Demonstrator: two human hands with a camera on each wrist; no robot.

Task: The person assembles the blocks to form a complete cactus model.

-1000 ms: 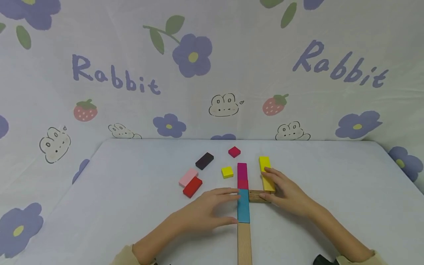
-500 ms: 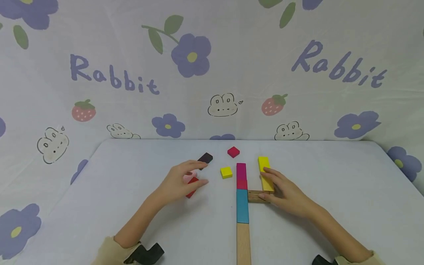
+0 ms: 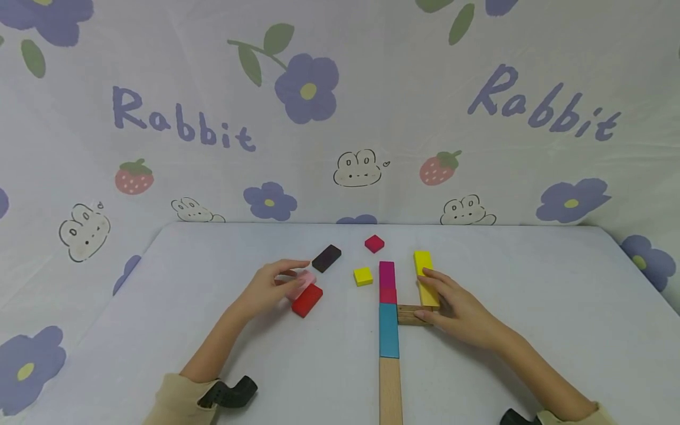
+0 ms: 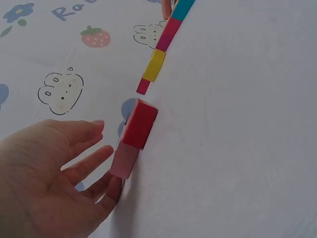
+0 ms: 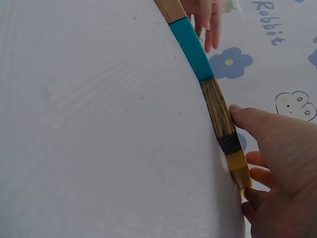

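Note:
My left hand (image 3: 265, 289) reaches over the pink block (image 3: 304, 283), which lies against a red block (image 3: 307, 301). Fingers sit beside the pink block (image 4: 125, 159) in the left wrist view, the thumb apart from it. At right, my right hand (image 3: 464, 307) rests its fingertips on a long yellow block (image 3: 423, 262), with the thumb by a brown wood-grain block (image 3: 409, 314). The brown block meets the side of a blue block (image 3: 388, 330). That blue block stands in a row with a magenta block (image 3: 386, 275), a crimson piece and a tan block (image 3: 390, 389).
A black block (image 3: 326, 258), a small yellow block (image 3: 363, 276) and a small crimson block (image 3: 374, 244) lie loose on the white table (image 3: 186, 254). Behind hangs a printed cloth (image 3: 382, 88) with flowers and rabbits.
My left hand has left the blue block, moved left past the red block and drawn back to the pink block. The right hand has stayed in place.

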